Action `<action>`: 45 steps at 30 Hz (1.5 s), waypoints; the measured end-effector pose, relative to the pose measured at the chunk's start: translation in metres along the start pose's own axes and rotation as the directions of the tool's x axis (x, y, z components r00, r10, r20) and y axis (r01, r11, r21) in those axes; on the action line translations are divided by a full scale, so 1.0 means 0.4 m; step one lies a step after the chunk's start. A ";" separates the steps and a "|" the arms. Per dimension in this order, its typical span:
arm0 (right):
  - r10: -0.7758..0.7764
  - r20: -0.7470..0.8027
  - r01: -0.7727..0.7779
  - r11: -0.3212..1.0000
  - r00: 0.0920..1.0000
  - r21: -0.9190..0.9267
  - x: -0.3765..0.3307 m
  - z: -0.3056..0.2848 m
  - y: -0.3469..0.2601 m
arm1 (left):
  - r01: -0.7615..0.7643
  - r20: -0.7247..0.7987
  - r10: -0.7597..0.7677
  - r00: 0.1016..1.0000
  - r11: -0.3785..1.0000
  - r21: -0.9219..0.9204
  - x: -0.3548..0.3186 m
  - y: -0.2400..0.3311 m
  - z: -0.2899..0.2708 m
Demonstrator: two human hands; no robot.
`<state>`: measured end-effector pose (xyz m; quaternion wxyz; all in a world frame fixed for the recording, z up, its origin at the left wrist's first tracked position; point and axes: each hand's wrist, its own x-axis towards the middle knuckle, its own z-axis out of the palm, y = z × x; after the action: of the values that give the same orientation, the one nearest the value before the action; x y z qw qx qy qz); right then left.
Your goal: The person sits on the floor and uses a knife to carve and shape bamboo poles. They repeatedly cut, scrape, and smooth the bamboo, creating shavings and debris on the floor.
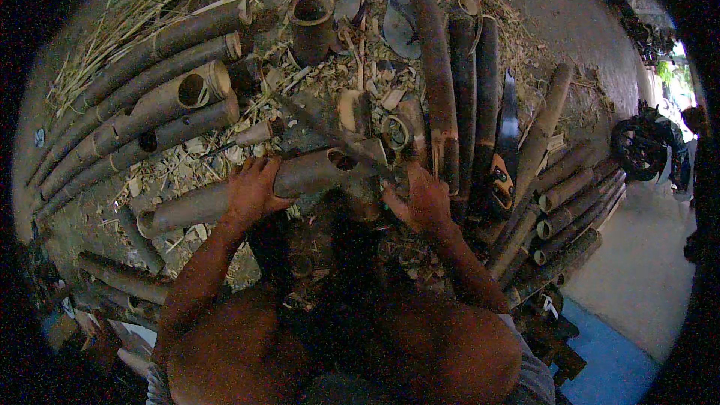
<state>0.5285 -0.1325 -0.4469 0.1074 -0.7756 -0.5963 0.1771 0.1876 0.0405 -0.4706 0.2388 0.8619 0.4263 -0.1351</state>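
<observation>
A thick brown bamboo tube (309, 173) lies slanted across my lap, with a dark hole cut near its right end. My left hand (255, 187) grips it from above, thumb and fingers spread round its middle. My right hand (422, 199) is closed at the tube's right end, on the handle end of a long dark knife (337, 136). The blade runs up and left from my fist, passing over the tube's end; the handle itself is mostly hidden. Just beyond stand a short bamboo piece (395, 133) with an open end and a pale block (351, 110).
Several bamboo tubes (142, 109) lie at the left, one with a cut hole. Dark tubes (435, 52) and a handsaw (506, 142) lie right of centre. More tubes (570, 195) are stacked farther right. Shavings (330, 75), an upright bamboo cup (311, 26) and sandals (401, 26) are ahead.
</observation>
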 end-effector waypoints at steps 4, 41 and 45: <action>0.123 0.094 -0.120 0.992 0.988 -0.034 0.024 -0.033 -0.033 | -0.035 -0.104 0.044 0.994 0.996 0.086 -0.008 0.011 0.011; 0.020 -0.023 -0.017 0.990 1.000 0.137 0.024 0.006 0.050 | 0.013 -0.261 0.020 0.965 0.992 0.125 -0.037 0.046 0.049; 0.141 0.094 -0.139 0.990 0.985 -0.026 -0.013 0.039 0.062 | 0.005 -0.211 0.019 0.977 0.993 0.114 -0.044 0.054 0.028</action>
<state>0.5432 -0.1449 -0.4697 0.0583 -0.8072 -0.5465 0.2155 0.1939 0.0115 -0.4659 0.1429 0.8851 0.4380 -0.0658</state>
